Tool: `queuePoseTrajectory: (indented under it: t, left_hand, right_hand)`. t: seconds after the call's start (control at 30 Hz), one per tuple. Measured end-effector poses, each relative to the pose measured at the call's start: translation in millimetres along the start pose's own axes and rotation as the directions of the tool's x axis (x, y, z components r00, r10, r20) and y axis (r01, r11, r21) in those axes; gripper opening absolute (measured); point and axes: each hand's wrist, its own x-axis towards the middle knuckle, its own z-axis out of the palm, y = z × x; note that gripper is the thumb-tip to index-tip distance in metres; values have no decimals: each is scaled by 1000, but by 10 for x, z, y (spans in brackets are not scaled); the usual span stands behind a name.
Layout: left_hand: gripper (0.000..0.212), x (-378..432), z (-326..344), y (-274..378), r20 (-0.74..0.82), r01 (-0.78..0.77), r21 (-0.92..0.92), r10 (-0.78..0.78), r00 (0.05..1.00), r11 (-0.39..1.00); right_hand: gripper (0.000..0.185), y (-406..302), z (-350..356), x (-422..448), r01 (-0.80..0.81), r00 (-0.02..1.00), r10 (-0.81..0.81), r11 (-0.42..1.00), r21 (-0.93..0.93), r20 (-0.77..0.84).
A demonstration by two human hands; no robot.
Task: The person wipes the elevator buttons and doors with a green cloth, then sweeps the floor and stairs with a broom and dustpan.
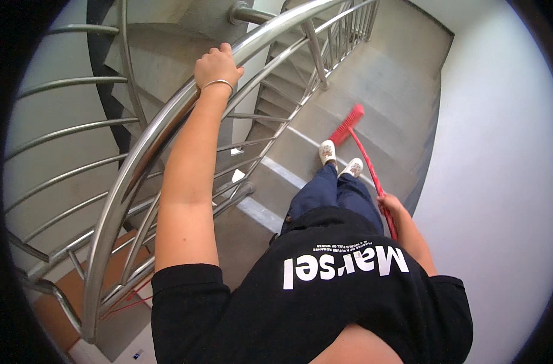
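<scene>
My left hand (217,68), with a thin bracelet at the wrist, grips the shiny metal handrail (167,116) of the staircase. Down by my right hip, my right hand (389,204) is closed around the red handle (366,159) of a broom. The handle slants away from me to the red broom head (347,124), whose bristles lie at a stair step beside the toe of one white clog (327,151). The other white clog (353,167) stands nearer the handle. Part of the right hand's fingers is hidden behind the handle and hand.
Grey concrete steps (381,127) with pale edge strips run under and beyond my feet to a landing (404,32). Metal balusters (316,54) line the left side, with another flight (281,91) beyond them. A white wall (495,182) bounds the right side.
</scene>
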Motion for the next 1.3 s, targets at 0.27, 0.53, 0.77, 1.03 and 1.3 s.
queuePoseTrajectory:
  t: [0.27,0.53,0.77,1.03,1.3]
  left_hand:
    - [49,24,7,-42,-58,56,-16,-57,997,998]
    - [45,-5,146,-33,-46,28,-21,-29,999,999]
    - [45,-50,-71,-20,-9,36,25,-36,999,999]
    - [47,103,-35,121,9,-6,76,5,1000,997]
    - [51,196,169,14,100,10,86,-19,995,996]
  right_hand:
    - [22,401,-746,-156,-214,962,241,958,190,-132]
    - [21,-349,-154,-743,-49,963,43,999,-17,-265]
    - [12,-939,220,-198,-38,998,34,997,64,62]
    - [6,-1030,486,197,-23,999,23,1000,8,29]
    - [10,25,-219,-405,-121,970,132,990,67,-202]
